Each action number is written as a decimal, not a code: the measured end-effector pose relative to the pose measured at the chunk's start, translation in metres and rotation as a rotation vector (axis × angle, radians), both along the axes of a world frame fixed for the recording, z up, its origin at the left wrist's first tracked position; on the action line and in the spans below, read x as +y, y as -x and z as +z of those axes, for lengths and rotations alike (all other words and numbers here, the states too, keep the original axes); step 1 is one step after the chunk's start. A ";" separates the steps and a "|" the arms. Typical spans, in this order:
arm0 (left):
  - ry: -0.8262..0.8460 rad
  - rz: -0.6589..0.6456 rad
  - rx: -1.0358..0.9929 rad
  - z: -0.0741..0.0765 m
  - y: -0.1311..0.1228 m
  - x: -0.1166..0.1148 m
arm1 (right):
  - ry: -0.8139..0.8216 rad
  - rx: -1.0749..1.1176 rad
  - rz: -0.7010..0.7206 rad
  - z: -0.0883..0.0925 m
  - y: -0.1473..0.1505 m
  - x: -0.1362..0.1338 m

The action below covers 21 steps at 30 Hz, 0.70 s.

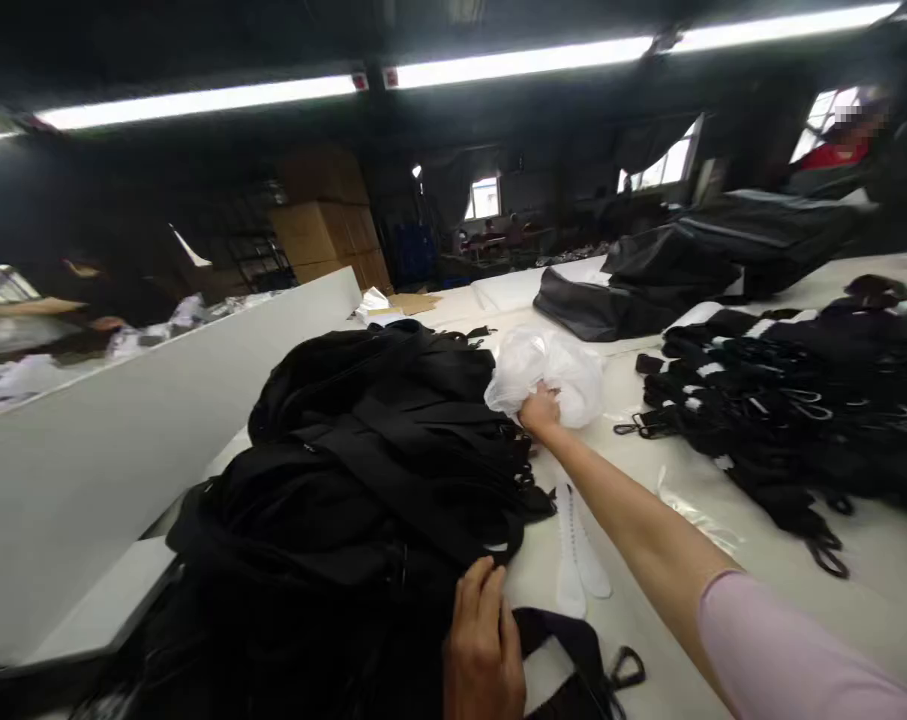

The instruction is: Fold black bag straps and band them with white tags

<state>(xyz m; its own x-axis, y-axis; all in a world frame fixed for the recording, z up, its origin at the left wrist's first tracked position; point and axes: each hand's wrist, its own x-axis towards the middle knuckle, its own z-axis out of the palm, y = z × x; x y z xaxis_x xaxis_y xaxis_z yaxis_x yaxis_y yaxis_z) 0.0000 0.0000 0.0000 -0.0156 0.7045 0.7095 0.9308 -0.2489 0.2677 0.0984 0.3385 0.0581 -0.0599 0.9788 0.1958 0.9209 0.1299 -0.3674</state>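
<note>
A large heap of black fabric bags with straps lies on the pale table before me. My left hand rests at the near right edge of this heap, its fingers extended and slightly bent, holding nothing. Farther out, my right arm reaches across to a crumpled, translucent white plastic bag. My right hand is closed on the near side of that bag, and some fingertips are hidden in its folds. Between the hands lie white strips on the table. Close to my left hand is a black strap with a metal clip.
Black straps with metal clips are piled on the right. Behind them lie large black bags. A white partition bounds the left side. Cardboard boxes stand beyond it, and a person in red is at the far right.
</note>
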 end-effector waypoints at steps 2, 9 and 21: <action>0.048 0.032 -0.070 0.007 -0.004 -0.002 | 0.028 -0.003 0.044 0.009 -0.003 0.004; 0.057 -0.054 -0.269 0.035 -0.009 -0.005 | 0.016 -0.007 0.316 0.033 -0.032 -0.058; 0.229 -0.178 -0.278 0.037 -0.008 -0.026 | 0.083 0.928 0.573 -0.033 -0.167 -0.250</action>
<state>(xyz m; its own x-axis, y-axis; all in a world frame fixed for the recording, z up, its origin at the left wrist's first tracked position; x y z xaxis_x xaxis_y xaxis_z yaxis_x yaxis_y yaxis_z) 0.0082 -0.0263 0.0365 -0.0485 0.8531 0.5194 0.7626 -0.3042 0.5709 0.2656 0.0880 0.0250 -0.3736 0.8651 0.3346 0.0918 0.3935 -0.9147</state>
